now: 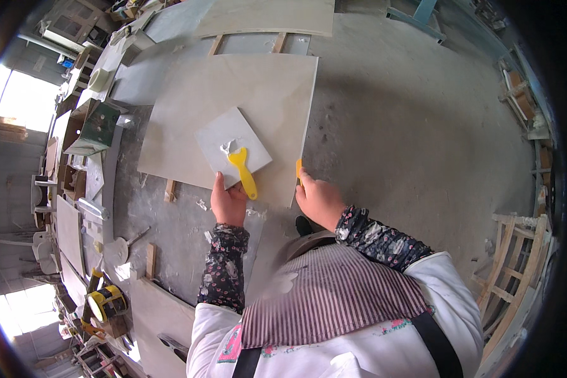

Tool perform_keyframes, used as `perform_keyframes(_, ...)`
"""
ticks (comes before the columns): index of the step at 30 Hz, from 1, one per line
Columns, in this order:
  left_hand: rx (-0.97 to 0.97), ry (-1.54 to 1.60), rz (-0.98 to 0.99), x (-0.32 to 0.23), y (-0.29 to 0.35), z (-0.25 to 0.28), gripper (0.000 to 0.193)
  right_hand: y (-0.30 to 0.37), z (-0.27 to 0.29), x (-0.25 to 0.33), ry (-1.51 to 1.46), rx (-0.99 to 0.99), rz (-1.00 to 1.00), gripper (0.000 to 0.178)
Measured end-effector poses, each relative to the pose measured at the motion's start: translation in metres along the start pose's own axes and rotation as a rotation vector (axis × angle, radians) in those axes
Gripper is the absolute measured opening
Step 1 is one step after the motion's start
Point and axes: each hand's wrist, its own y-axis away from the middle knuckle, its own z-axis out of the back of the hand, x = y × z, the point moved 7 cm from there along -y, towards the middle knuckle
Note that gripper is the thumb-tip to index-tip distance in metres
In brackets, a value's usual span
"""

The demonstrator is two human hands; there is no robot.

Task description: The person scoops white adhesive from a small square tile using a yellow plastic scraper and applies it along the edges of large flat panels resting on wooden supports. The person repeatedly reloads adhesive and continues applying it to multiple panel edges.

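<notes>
the left hand [229,206] is gripping a square board [233,126] bearing white paste [226,147] and a yellow scraper [243,173]; the right hand [320,200] is clutching a yellow tool [299,169] at a large panel's [189,94] edge.

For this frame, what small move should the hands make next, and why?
Probably run the yellow tool in the right hand along the right edge of the large panel: it sits at that edge, though contact is unclear. The left hand holds the square board, with white paste and a yellow scraper on it.
</notes>
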Motion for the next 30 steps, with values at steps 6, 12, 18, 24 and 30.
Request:
perform_keyframes(6,0.059,0.028,0.009,0.001,-0.007,0.007,0.04,0.034,-0.016,0.018,-0.001,0.053,0.036,0.05)
perform_keyframes(12,0.063,0.044,0.026,0.002,-0.008,0.007,0.041,0.059,-0.032,0.027,-0.004,0.173,0.021,0.056)
perform_keyframes(18,0.063,0.037,0.033,0.001,-0.002,-0.001,0.038,0.076,-0.043,0.032,-0.054,0.223,0.051,0.069)
perform_keyframes(24,0.041,0.009,0.024,0.001,-0.002,0.002,0.039,0.09,-0.051,0.032,-0.07,0.283,0.044,0.069)
perform_keyframes(30,0.034,-0.007,0.039,0.0,-0.008,0.008,0.037,0.096,-0.011,0.034,-0.264,0.21,0.089,0.05)
